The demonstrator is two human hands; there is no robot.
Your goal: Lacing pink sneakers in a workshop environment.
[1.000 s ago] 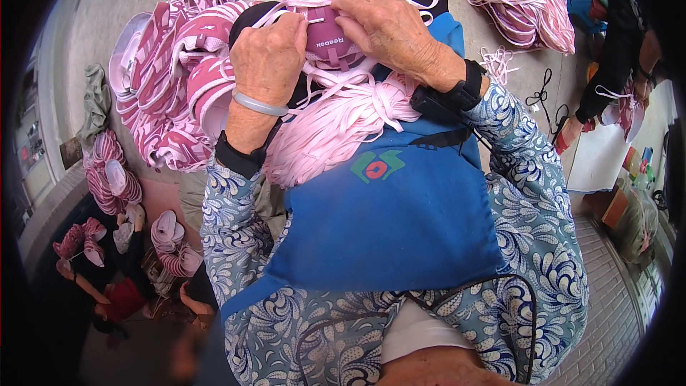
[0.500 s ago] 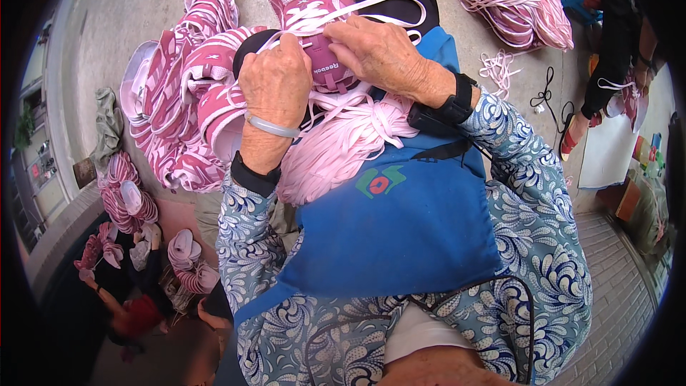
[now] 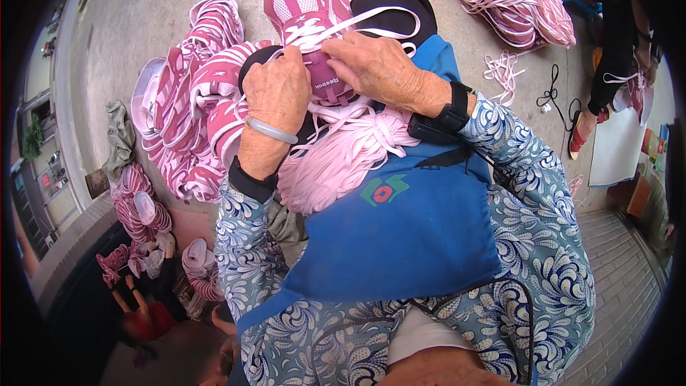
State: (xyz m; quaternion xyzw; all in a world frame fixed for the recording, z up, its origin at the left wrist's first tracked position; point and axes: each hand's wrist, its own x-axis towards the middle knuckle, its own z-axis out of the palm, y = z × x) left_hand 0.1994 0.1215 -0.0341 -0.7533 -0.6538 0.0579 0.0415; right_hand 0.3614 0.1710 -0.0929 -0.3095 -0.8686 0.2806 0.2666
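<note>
In front of me a pink and white sneaker upper (image 3: 304, 11) lies with its toe pointing away, laced partway down with a white shoelace (image 3: 389, 11). My left hand (image 3: 279, 89) is closed at the left eyelet edge, its fingertips pinching at the lace and partly hidden. On the other side of the tongue, my right hand (image 3: 379, 71) pinches the shoelace, with a loop of it arching out above the knuckles. Below my hands, a tied bundle of pale pink laces (image 3: 343, 154) rests on my blue apron (image 3: 400, 243).
Nested pink uppers (image 3: 186, 107) are piled to the left. A large heap of pink laces (image 3: 511, 0) lies at far right, with a small tangle of laces (image 3: 502, 75) nearer. Other people work at lower left and far right. A white sheet (image 3: 614, 146) lies beside the right one.
My hands stay at the eyelets; the left one has shifted slightly down and the lace near it is now hidden. The loop above my right hand sits slightly lower.
</note>
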